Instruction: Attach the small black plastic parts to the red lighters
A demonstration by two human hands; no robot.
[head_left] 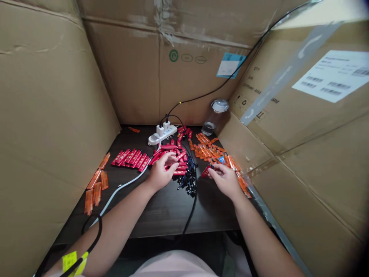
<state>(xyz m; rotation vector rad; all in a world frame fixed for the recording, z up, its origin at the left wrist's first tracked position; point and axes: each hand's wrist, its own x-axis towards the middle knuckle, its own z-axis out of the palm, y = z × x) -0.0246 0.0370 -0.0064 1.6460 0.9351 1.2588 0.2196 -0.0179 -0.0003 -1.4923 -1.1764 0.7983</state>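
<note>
Beyond the right hand (226,180) with red piece (205,171), a part-filled bottle (215,116)

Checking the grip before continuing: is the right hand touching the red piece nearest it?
Touching: the head view shows the right hand pinching the red piece by one end.

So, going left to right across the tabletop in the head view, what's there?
Flat orange strips, a row of flat red strips, the left hand, a pile of small black parts, a small red piece, the right hand pinching it.
</note>
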